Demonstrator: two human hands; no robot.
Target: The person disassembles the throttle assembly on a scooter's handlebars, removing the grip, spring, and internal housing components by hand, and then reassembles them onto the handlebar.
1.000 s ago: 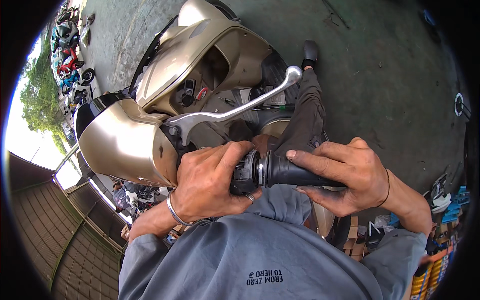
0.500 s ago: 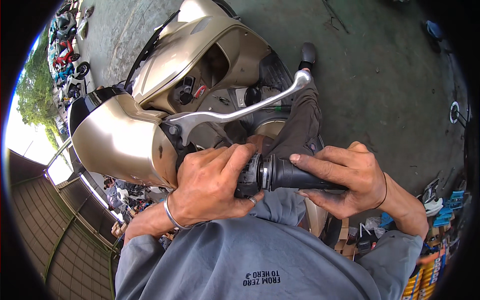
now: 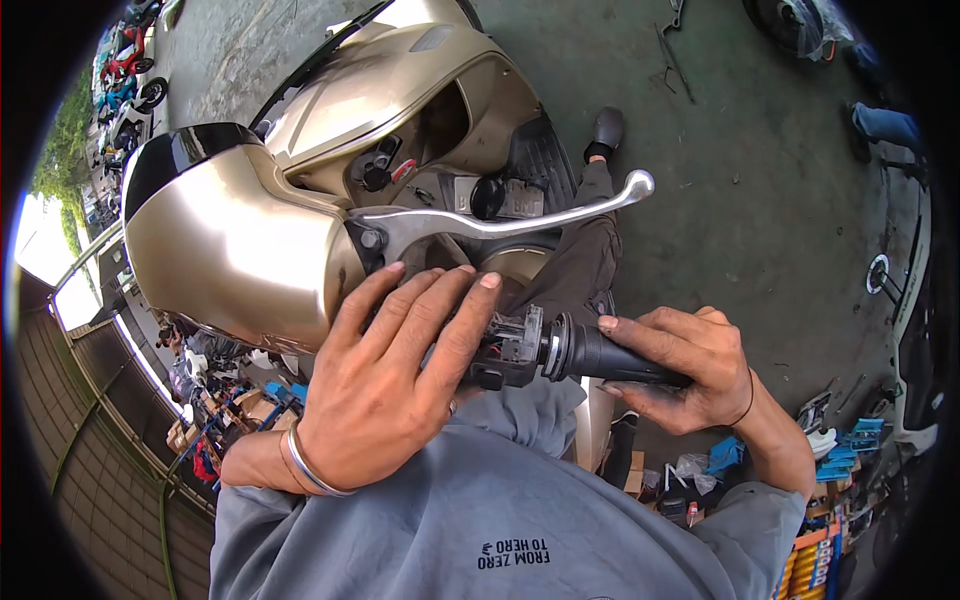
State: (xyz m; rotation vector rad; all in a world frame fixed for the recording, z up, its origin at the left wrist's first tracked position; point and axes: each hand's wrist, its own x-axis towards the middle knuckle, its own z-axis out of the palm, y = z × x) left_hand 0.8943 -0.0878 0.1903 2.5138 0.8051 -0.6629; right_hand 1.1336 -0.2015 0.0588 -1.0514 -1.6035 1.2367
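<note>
A black throttle grip [image 3: 615, 357] on the scooter's handlebar is held by my right hand [image 3: 695, 362], fingers along its top and thumb beneath. Beside its inner end sits a black switch housing [image 3: 508, 352]. There, inner parts and a bit of red show. My left hand [image 3: 385, 375] lies stretched out over the handlebar and the housing's inner side, its fingers pointing away from me. It hides what is under the palm. Just beyond my fingertips runs a silver brake lever [image 3: 510, 224], ending in a ball. To the left bulges the gold handlebar cover [image 3: 240, 250].
The scooter's gold front body [image 3: 370, 90] stands beyond the handlebar, with a black floorboard [image 3: 540, 160]. Parked motorbikes [image 3: 125, 100] line the far left. At the right are another vehicle [image 3: 915, 350], a person's blue-clad leg [image 3: 885, 125] and blue parts [image 3: 850, 445] on the floor.
My left hand has loosened from around the switch housing, spread its fingers and slid left, uncovering the housing. My right hand keeps its hold on the throttle grip. The view has shifted somewhat.
</note>
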